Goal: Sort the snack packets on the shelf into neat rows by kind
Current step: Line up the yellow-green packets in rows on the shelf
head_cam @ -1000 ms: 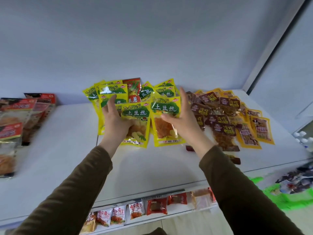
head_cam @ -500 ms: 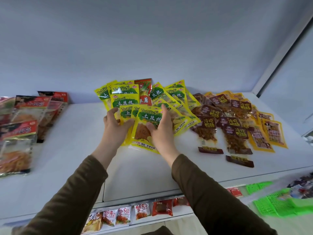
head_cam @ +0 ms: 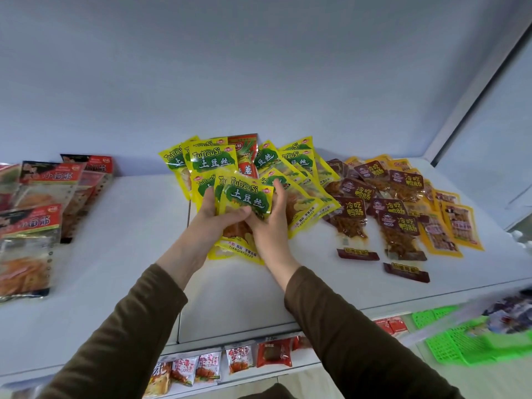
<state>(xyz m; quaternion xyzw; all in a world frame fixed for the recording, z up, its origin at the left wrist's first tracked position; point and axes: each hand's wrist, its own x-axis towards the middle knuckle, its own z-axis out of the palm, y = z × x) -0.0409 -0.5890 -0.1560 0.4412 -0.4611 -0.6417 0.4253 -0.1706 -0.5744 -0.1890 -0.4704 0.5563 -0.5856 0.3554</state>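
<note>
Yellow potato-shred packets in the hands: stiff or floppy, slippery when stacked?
The yellow packets probably flex: thin pouches, bent slightly where the left hand and right hand grip them. Their glossy film likely slides; the pile behind already lies fanned and askew. Probably light.

left grip [head_cam: 214,218], right grip [head_cam: 269,223], both clasped together

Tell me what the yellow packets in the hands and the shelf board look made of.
Yellow potato-strip packets: thin glossy plastic film, judging by the sheen, the creases and a clear window showing the food. Shelf board: hard, smooth, matte white, probably painted metal or laminate; the look leaves that open. The left hand and right hand hold the stack.
</note>
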